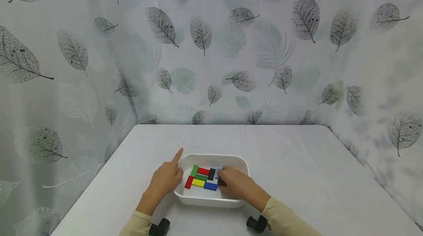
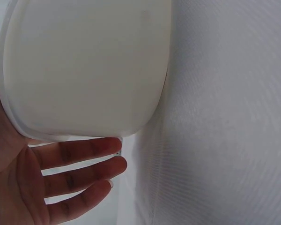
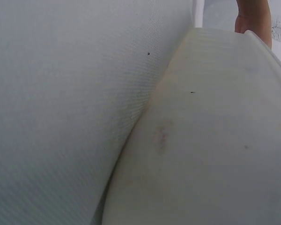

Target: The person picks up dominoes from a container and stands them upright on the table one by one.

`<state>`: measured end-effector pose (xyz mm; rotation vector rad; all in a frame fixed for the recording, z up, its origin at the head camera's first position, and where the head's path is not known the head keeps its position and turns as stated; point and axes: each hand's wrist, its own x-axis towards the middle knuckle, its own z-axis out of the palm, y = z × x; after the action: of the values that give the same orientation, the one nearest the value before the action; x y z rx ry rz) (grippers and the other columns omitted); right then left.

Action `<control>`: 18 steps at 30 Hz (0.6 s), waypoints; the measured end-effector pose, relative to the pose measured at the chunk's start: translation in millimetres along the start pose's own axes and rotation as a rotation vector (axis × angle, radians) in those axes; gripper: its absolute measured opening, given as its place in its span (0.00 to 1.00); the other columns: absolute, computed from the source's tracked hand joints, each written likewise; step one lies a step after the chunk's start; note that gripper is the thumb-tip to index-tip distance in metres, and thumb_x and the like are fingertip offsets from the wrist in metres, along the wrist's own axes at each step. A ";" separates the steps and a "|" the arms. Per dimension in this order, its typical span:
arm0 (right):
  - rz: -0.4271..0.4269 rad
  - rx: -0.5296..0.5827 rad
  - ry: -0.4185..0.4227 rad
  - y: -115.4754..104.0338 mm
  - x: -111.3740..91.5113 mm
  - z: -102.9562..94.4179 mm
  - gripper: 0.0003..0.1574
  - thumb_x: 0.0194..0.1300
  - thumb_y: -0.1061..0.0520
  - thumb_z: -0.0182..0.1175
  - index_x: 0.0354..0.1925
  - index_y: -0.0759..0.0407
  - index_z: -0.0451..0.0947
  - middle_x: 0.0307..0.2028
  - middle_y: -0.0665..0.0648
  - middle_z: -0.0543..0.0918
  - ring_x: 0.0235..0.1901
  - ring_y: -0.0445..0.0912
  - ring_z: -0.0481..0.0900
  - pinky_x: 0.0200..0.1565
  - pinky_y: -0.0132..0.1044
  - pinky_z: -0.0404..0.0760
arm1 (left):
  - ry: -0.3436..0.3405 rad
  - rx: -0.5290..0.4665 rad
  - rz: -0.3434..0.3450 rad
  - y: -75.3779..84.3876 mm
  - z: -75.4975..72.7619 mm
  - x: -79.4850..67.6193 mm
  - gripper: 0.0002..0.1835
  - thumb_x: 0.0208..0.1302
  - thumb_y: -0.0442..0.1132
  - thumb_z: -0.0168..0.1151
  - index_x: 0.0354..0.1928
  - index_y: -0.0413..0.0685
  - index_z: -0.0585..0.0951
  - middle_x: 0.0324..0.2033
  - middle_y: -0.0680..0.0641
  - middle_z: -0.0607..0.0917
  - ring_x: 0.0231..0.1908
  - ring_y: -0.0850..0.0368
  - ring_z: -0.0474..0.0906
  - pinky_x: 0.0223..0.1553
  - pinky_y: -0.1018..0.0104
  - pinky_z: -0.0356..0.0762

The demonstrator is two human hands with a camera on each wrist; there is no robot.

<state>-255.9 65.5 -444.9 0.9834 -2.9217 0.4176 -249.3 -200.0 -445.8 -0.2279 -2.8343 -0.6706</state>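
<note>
A white plastic tub [image 1: 211, 202] holds several flat coloured blocks laid edge to edge. Among them are a yellow block [image 1: 198, 183], a dark blue block [image 1: 210, 186] and an upright black block [image 1: 211, 174]. My right hand [image 1: 236, 182] reaches inside from the right, fingers bent down and pinching a second black block [image 1: 220, 182], partly covered. A light blue block [image 1: 216, 173] shows beside those fingertips. At the tub's left rim rests my left hand [image 1: 166, 177], index finger pointing out straight. In the left wrist view, three loosely extended fingers [image 2: 86, 180] lie along the outside wall.
The tub stands on a white-covered table [image 1: 290, 162]. Behind and around hangs a pale curtain [image 1: 214, 45] printed with leaves. Dark wrist cameras, one on the left wrist [image 1: 160, 227] and one on the right [image 1: 257, 224], sit near the tub's front side.
</note>
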 end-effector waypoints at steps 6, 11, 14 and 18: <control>-0.018 0.027 0.029 1.4 -0.4 -0.1 0.11 0.59 0.57 0.75 0.40 0.57 0.84 0.30 0.48 0.78 0.30 0.41 0.73 0.37 0.35 0.79 | 0.000 -0.004 -0.002 -0.1 -0.5 0.5 0.36 0.71 0.36 0.56 0.80 0.46 0.63 0.13 0.51 0.67 0.13 0.58 0.63 0.17 0.65 0.68; -0.026 0.061 0.045 2.7 -0.9 0.6 0.10 0.59 0.58 0.74 0.39 0.56 0.84 0.31 0.47 0.78 0.30 0.40 0.72 0.37 0.35 0.79 | -0.005 0.001 -0.001 0.0 -0.6 1.6 0.35 0.71 0.36 0.56 0.80 0.46 0.63 0.13 0.51 0.67 0.13 0.58 0.63 0.17 0.65 0.68; -0.032 0.077 0.051 3.2 -0.5 0.8 0.10 0.59 0.58 0.73 0.39 0.56 0.83 0.31 0.47 0.78 0.30 0.40 0.72 0.38 0.35 0.79 | -0.006 0.003 -0.002 -0.5 -0.3 2.0 0.35 0.71 0.36 0.56 0.80 0.46 0.63 0.13 0.51 0.67 0.12 0.58 0.63 0.17 0.65 0.68; -0.023 0.093 0.052 3.2 -1.1 0.7 0.09 0.59 0.59 0.73 0.38 0.56 0.83 0.30 0.47 0.77 0.30 0.41 0.72 0.37 0.36 0.78 | -0.012 -0.002 -0.004 -1.4 0.7 1.6 0.35 0.72 0.37 0.56 0.80 0.46 0.63 0.13 0.52 0.66 0.12 0.58 0.63 0.17 0.65 0.68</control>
<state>-256.8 68.4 -446.4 1.0000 -2.8654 0.5739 -251.3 -200.7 -446.6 -0.2279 -2.8462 -0.6750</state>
